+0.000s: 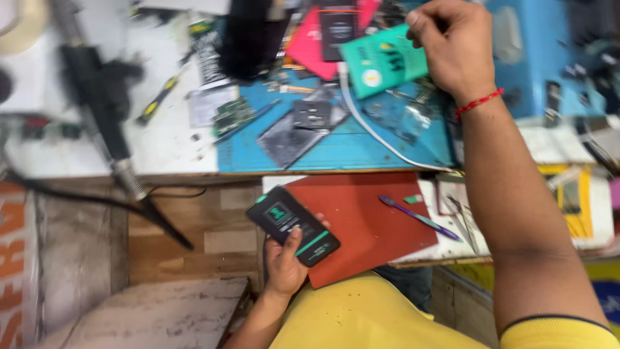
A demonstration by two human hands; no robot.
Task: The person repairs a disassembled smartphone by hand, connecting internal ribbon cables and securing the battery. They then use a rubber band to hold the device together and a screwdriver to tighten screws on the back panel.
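Note:
My left hand [284,262] holds a flat black phone part [292,225] with green markings, low in the view, just left of a red mat [368,213]. My thumb lies across its face. My right hand [454,46] reaches far up over the blue work mat [349,145] and grips a green packet [385,61] by its right edge. A red thread is tied around that wrist.
A hot-air tool [97,97] with a black cable lies on the white bench at left. A circuit board [234,115], a dark foil piece [294,132], a white cable [381,139], a purple pen [420,218], tweezers [462,220] and pink packets [310,45] lie about. A blue box [549,45] stands at right.

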